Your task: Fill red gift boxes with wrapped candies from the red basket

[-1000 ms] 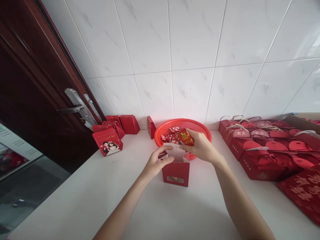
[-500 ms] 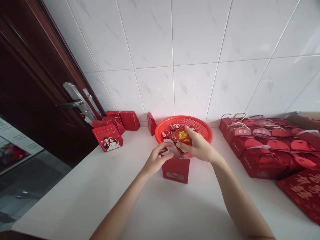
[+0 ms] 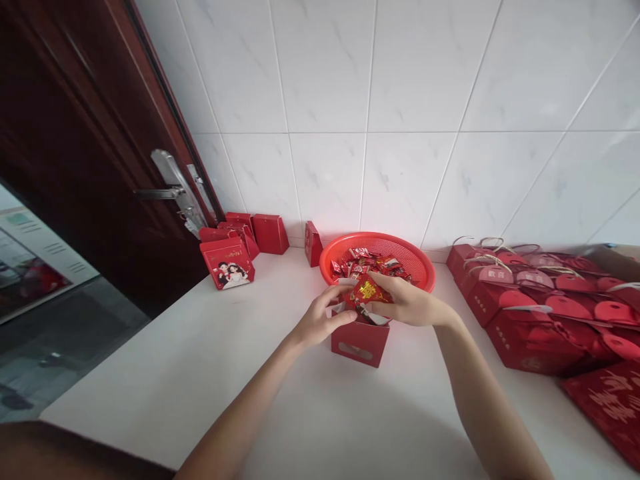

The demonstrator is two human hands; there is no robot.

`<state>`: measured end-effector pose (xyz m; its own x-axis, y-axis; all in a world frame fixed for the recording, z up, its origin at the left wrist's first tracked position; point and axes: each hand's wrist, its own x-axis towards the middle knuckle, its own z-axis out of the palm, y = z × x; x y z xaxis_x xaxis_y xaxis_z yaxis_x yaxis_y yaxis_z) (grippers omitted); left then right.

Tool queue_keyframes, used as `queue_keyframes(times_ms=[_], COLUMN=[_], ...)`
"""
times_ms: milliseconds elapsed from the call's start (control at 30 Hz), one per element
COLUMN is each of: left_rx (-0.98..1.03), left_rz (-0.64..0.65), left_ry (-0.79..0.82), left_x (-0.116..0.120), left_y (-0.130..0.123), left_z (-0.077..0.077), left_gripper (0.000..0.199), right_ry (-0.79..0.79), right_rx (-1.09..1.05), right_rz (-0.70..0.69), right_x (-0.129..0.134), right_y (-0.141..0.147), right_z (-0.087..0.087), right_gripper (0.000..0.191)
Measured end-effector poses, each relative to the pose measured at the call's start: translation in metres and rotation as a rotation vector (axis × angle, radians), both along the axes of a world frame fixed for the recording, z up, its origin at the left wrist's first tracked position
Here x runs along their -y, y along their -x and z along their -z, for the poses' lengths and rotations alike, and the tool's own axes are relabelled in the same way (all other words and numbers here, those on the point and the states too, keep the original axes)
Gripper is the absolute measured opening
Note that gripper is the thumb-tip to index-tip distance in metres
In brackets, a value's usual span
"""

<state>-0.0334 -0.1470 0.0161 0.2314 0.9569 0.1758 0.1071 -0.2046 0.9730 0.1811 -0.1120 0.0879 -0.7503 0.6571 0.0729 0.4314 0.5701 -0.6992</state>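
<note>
A small red paper gift box with a cut-out in its front stands open on the white table. My left hand grips the box at its upper left edge. Over the opening, my right hand holds a red candy packet with gold characters, its lower end close to or inside the box. A dark wrapped piece shows just beneath the packet. Behind the hands sits a round red plastic basket with many wrapped candies in it.
Red boxes with a couple printed on one stand at the back left, another box near the basket. Rows of filled-out red gift boxes with string handles line the right. A red bag lies in front of them. A dark door borders the left.
My right hand has lowered the candy packet toward the box's opening, uncovering more of the candies in the basket. My left hand stays at the box. The view has shifted slightly left.
</note>
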Motion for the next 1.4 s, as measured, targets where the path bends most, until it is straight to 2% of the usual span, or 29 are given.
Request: queue_keyframes(times_ms=[200,300,367,467,567,633,700,800,967,1133,1267,1400], left_rx=[0.012,-0.007,-0.013,-0.016,0.041,0.132,0.2,0.172,-0.041,-0.188,-0.188,-0.108], left_rz=[0.006,0.037,0.08,0.112,0.078,0.044,0.04,0.099,0.2,0.181,0.255,0.282], left_ry=[-0.006,-0.025,-0.037,-0.068,-0.072,-0.039,0.019,0.095,0.086,0.021,0.049,0.096], left_x=[0.0,0.002,0.003,0.002,0.0,-0.001,0.0,0.001,0.004,0.004,0.004,0.011], left_y=[-0.001,0.004,0.009,0.014,0.013,0.012,0.014,0.023,0.037,0.036,0.036,0.043], left_z=[0.001,0.004,0.007,0.011,0.007,0.002,-0.002,0.001,0.014,0.02,0.021,0.013], left_gripper=[0.044,0.047,0.051,0.059,0.056,0.052,0.05,0.048,0.048,0.059,0.062,0.058], right_ry=[0.089,0.137,0.18,0.246,0.363,0.485,0.595,0.704,0.864,0.99,0.972,0.971], right_rx=[0.324,0.398,0.414,0.419,0.464,0.497,0.504,0.485,0.404,0.469,0.508,0.475], right_rz=[-0.171,-0.224,-0.21,-0.103,-0.031,-0.054,-0.107,-0.14,-0.134,-0.217,-0.127,-0.257], right_x=[-0.02,-0.025,-0.027,-0.03,-0.037,-0.043,-0.046,-0.046,-0.036,-0.019,0.004,0.026], right_y=[0.013,0.025,0.032,0.043,0.055,0.063,0.069,0.071,0.058,0.052,0.063,0.072], right_z=[-0.019,-0.026,-0.028,-0.033,-0.046,-0.056,-0.06,-0.048,-0.008,0.011,0.025,0.035], right_gripper=[0.03,0.021,0.014,0.023,0.026,0.019,0.02,0.024,0.027,0.023,0.015,0.006])
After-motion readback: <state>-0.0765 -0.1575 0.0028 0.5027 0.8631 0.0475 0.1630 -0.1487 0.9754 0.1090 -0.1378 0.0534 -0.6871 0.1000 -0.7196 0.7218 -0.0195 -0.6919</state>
